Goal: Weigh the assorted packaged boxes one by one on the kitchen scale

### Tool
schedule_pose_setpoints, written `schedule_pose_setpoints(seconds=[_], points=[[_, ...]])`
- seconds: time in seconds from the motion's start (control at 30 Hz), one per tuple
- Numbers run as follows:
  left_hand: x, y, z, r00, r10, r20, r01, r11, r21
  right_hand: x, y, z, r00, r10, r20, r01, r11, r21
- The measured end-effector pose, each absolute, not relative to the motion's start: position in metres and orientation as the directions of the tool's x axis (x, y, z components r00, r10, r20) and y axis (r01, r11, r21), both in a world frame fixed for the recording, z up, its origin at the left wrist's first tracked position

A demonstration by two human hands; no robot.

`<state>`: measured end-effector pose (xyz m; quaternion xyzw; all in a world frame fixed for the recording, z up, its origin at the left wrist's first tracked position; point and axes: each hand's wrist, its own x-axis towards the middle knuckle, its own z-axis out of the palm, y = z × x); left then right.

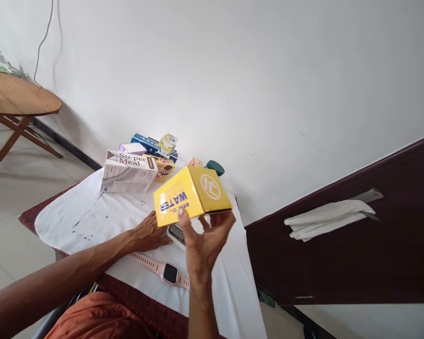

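A yellow cardboard box (189, 195) is grasped aloft by the right hand (207, 242), not yet set down; the left hand (150, 234), fingers unclenched, is laid beside a white grey-screened device (177, 232).

Yellow box (182, 195): thin printed card, smooth, a soft shine on its faces.
White box (127, 176): printed card too, smooth, nearer matt from where I stand.
Scale (176, 233): pale, smooth plastic around a grey display window.
Watch (170, 273): matt pink strap, rubbery or plastic; dark, glassy face.
White cloth (229, 268): matt fabric, softly creased.
Red cloth (134, 299): patterned fabric, dull.
Green lid (215, 167): smooth, plastic by its look.
Wall (233, 70): painted, smooth, mostly matt.
Round table (21, 96): wood, lightly glossy on top.
Floor (21, 212): smooth pale tile, faintly shiny.
Rag (328, 217): folded matt cloth.
Panel (325, 263): dark, smooth; its material I can't tell.
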<state>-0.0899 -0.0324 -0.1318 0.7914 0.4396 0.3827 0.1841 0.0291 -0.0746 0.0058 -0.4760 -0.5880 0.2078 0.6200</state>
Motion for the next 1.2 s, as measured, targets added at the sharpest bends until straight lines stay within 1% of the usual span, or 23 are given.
schedule_pose_setpoints(seconds=[0.07, 0.1, 0.17, 0.33, 0.5, 0.7, 0.87, 0.97, 1.2], points=[[-0.091, -0.034, -0.127, 0.431, 0.817, 0.382, 0.596, -0.576, 0.559, 0.054, -0.061, 0.001, 0.301, 0.803, 0.515, 0.354, 0.407, -0.842], [-0.092, -0.034, -0.125, 0.457, 0.817, 0.352, 0.624, -0.576, 0.528, 0.066, -0.055, -0.004, 0.336, 0.798, 0.501, 0.371, 0.377, -0.849], [-0.091, -0.035, -0.121, 0.467, 0.826, 0.316, 0.669, -0.564, 0.484, 0.085, -0.044, -0.015, 0.386, 0.788, 0.480, 0.401, 0.326, -0.856], [-0.089, -0.035, -0.119, 0.467, 0.831, 0.303, 0.698, -0.557, 0.451, 0.108, -0.029, -0.033, 0.414, 0.777, 0.474, 0.497, 0.243, -0.833], [-0.090, -0.035, -0.119, 0.467, 0.829, 0.307, 0.699, -0.559, 0.445, 0.109, -0.023, -0.033, 0.430, 0.778, 0.458, 0.548, 0.179, -0.817], [-0.090, -0.034, -0.121, 0.464, 0.821, 0.333, 0.691, -0.571, 0.444, 0.114, -0.032, -0.040, 0.345, 0.830, 0.438, 0.523, 0.218, -0.824], [-0.090, -0.035, -0.123, 0.469, 0.811, 0.350, 0.682, -0.584, 0.440, 0.123, -0.046, -0.057, 0.374, 0.846, 0.380, 0.530, 0.142, -0.836], [-0.090, -0.034, -0.124, 0.471, 0.809, 0.352, 0.679, -0.587, 0.441, 0.124, -0.048, -0.063, 0.361, 0.843, 0.398, 0.555, 0.150, -0.819], [-0.090, -0.034, -0.124, 0.461, 0.824, 0.328, 0.700, -0.565, 0.437, 0.120, -0.036, -0.074, 0.319, 0.816, 0.482, 0.669, 0.167, -0.724]])
